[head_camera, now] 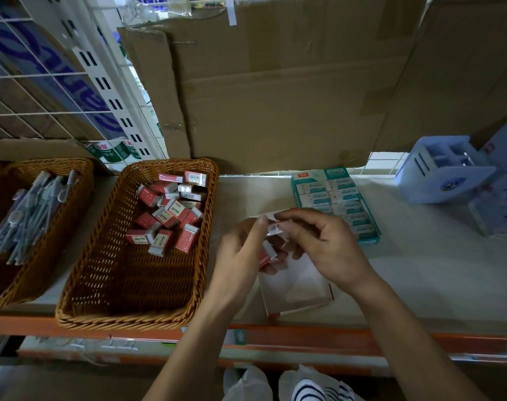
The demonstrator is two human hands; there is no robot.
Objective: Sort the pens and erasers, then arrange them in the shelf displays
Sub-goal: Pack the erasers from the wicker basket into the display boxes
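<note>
A wicker basket (107, 285) in the middle of the shelf holds several red-and-white erasers (171, 209) piled at its far end. To its right, my left hand (240, 253) cradles a red-sleeved eraser (268, 251) above an open white carton (295, 287). My right hand (318, 241) pinches clear wrapping (275, 228) at the top of that eraser. Another wicker basket (52, 256) at the left holds several grey pens (29, 215) in sleeves.
A teal display box (336, 198) of white erasers lies behind my hands. A pale blue organiser (440, 172) stands at the right, beside a dotted box (498, 209). Large cardboard cartons (289, 91) close off the back. The shelf has an orange front rail (304, 340).
</note>
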